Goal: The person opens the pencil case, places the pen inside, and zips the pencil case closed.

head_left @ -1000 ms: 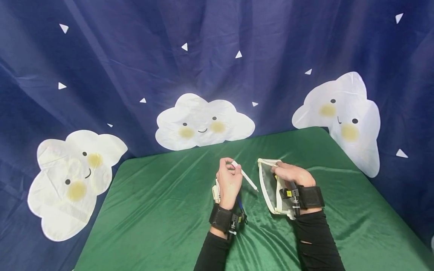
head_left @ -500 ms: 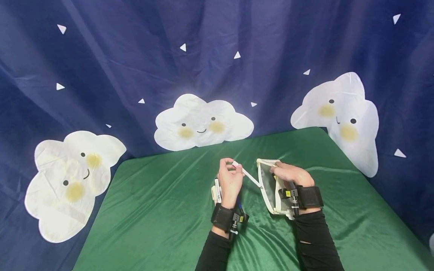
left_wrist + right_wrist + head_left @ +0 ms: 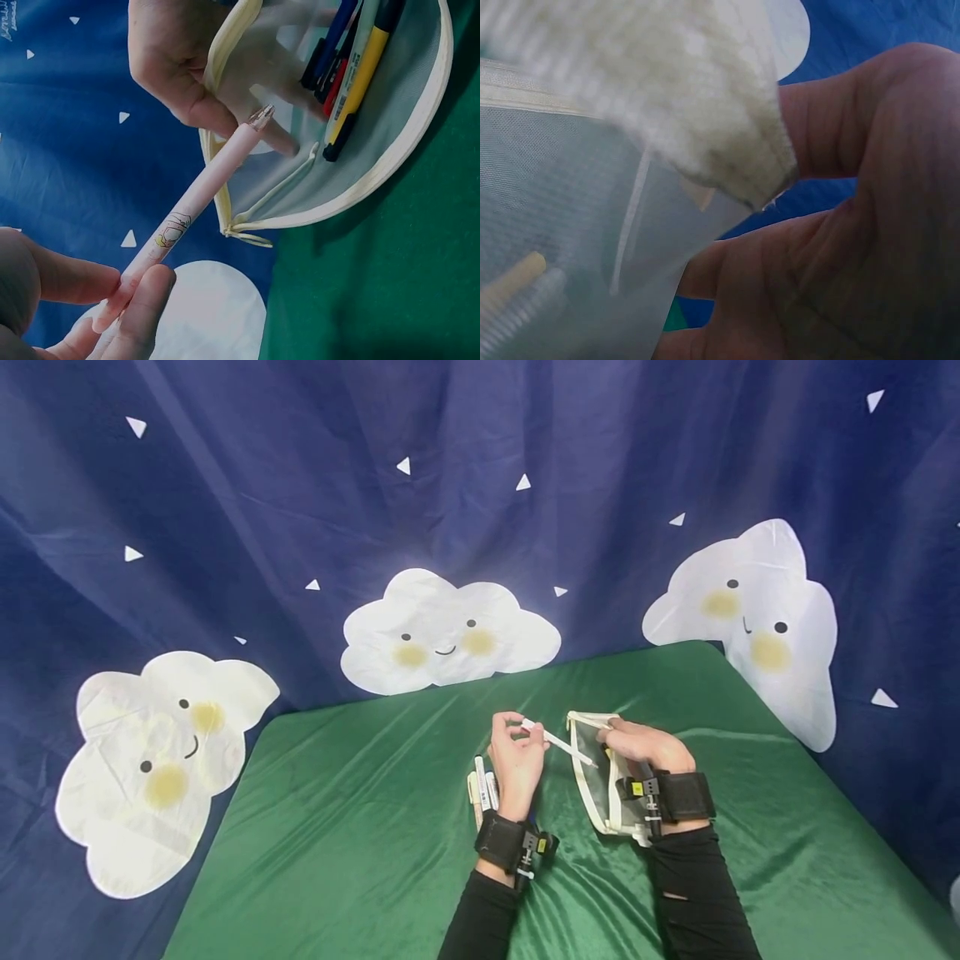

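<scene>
Several loose pens (image 3: 482,781) lie on the green cloth (image 3: 337,827) at eight o'clock from the left hand (image 3: 519,768), partly hidden by its wrist. Watching remotely, I worry that the black wristband (image 3: 498,839), dipped too low, could nudge them and set them rolling.

I see that left hand pinching the pink pen (image 3: 187,206) near its back end between thumb and forefinger. With so little of it held, I think the pen could pivot or slip if its tip caught on something. It points toward four o'clock in my head view, its tip across the rim of the pouch (image 3: 439,67); whether it touches the mesh I cannot tell. Aimed a little low, it might snag the trim.

Inside the pouch, at two o'clock from that tip in my left wrist view, sit a yellow pen (image 3: 365,75) and some blue and red ones; I suspect they could jam a pen pushed in crosswise.

At two o'clock on the pouch, the right hand (image 3: 648,747) grips the edge, fingers visible through the mesh. How firmly, I cannot tell; if it slackened, the mouth could sag shut.
</scene>
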The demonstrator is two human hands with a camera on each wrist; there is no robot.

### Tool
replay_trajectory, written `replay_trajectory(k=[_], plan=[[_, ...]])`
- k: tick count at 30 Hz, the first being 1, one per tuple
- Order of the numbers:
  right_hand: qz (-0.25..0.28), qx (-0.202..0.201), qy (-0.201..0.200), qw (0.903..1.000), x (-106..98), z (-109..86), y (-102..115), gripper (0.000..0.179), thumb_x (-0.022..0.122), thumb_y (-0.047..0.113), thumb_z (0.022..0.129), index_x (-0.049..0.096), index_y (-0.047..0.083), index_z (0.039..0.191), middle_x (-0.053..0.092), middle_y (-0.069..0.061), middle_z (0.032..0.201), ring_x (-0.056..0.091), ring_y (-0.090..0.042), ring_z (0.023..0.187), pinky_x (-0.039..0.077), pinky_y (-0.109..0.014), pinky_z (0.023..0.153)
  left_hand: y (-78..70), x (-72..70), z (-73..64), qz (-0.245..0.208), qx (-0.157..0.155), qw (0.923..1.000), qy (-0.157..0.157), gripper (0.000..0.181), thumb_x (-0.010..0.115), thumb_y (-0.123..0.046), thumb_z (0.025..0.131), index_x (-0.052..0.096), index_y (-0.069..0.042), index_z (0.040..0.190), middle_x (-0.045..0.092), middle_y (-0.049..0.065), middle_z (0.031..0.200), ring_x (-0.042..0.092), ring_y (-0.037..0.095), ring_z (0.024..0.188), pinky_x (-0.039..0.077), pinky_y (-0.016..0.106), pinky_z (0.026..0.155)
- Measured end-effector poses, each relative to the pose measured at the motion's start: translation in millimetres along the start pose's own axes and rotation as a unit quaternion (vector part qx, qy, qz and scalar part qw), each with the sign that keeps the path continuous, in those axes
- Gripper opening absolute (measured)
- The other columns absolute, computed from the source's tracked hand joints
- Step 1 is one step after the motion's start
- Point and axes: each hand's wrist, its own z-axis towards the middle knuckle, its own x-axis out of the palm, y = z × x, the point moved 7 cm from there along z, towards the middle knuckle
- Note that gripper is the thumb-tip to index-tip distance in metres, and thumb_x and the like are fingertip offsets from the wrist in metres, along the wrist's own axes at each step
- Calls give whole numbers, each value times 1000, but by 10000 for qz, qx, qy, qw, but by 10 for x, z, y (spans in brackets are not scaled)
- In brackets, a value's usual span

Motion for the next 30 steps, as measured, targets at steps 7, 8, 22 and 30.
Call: replay_trajectory(k=[7, 8, 22, 30], plan=[[-67, 18, 104, 9999, 16, 24, -26, 83, 38, 51, 99, 10, 7, 163, 14, -25, 168, 27, -49, 151, 30, -63, 119, 56, 90, -24, -261, -84, 9996, 100, 24, 70, -3, 92, 55, -1, 110, 69, 17, 95, 78, 29, 75, 61, 25, 63], [-107, 4, 118, 9999, 16, 29, -22, 83, 38, 51, 99, 10, 6, 163, 15, -26, 168, 31, -49, 148, 32, -62, 118, 55, 102, -25, -294, -73, 9995, 121, 24, 70, -3, 92, 55, -1, 110, 69, 17, 96, 78, 29, 75, 61, 25, 64], [-135, 79, 165, 9997, 31, 69, 0, 81, 37, 49, 100, 8, 6, 163, 15, -26, 168, 27, -48, 151, 35, -61, 115, 135, 263, -60, -545, -299, 9975, 335, 22, 68, -3, 94, 52, 3, 109, 63, 21, 99, 78, 31, 78, 63, 31, 68], [-367, -158, 11, 9992, -4, 91, 31, 76, 36, 44, 100, 20, 1, 160, 41, -30, 154, 56, -46, 126, 44, -55, 107, 170, 373, -101, -420, -388, 9977, 355, 22, 71, -3, 92, 54, 2, 104, 64, 19, 92, 77, 33, 74, 63, 35, 66]])
